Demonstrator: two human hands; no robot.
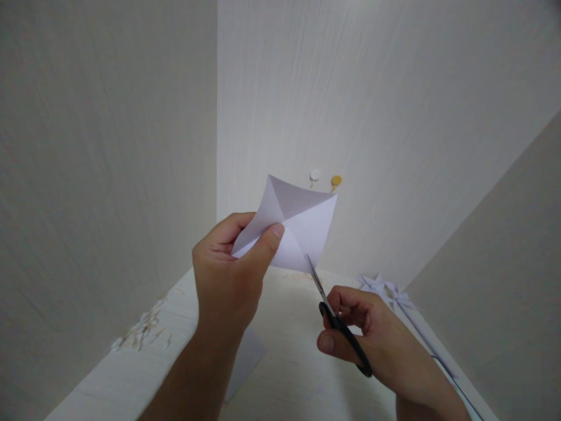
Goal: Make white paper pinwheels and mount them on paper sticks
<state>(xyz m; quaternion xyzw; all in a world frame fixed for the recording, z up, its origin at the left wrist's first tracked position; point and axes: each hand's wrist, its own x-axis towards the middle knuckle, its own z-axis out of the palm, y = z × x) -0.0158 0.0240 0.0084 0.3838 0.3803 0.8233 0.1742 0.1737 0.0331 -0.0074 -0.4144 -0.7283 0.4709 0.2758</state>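
Note:
A square of white paper [307,225] with diagonal creases is held up in front of me. My left hand [234,269] pinches it from the left, thumb on top near the middle where the creases meet. My right hand [363,327] is closed on black-handled scissors [337,321], fingers in the loops. Their blades point up and left, with the tips at the lower right corner of the paper, along a crease. Whether the blades have cut into the paper, I cannot tell.
Under my left forearm lies another white sheet [248,359] on the pale table [298,374]. Small white-and-tan pieces [142,332] are heaped at the left wall. Folded white paper shapes [385,289] lie at the back right. A white hook [314,175] and a yellow hook [336,180] are on the back wall.

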